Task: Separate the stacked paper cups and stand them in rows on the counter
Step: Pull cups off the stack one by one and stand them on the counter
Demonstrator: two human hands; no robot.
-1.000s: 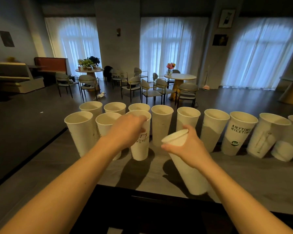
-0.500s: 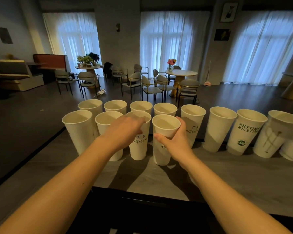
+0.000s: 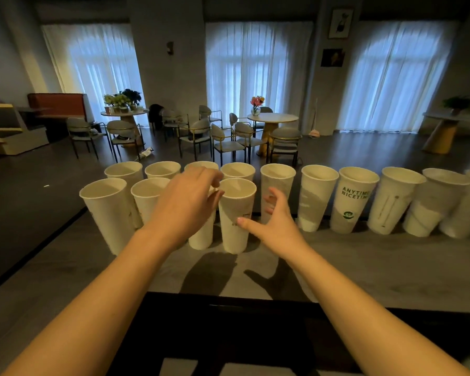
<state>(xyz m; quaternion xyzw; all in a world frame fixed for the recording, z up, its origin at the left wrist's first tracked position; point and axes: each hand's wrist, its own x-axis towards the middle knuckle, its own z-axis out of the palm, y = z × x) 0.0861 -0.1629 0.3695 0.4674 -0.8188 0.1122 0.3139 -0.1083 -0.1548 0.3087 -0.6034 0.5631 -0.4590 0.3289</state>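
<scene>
honestly the sketchy bit is my right hand (image 3: 276, 222), fingers spread and empty at 3 o'clock of the front cup (image 3: 235, 215) standing on the desk (image 3: 364, 270), while my left hand (image 3: 186, 203) hovers loosely curled holding nothing, so one careless brush probably dominoes the tightly packed rows.

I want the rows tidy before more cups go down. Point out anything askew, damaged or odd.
Nothing is spilled or toppled. The cups in the back row look blotchy and creased on their walls, though blur and shadow may cause that. The front row holds only four cups, at the left end. The outer cups' lean looks like lens distortion.
</scene>
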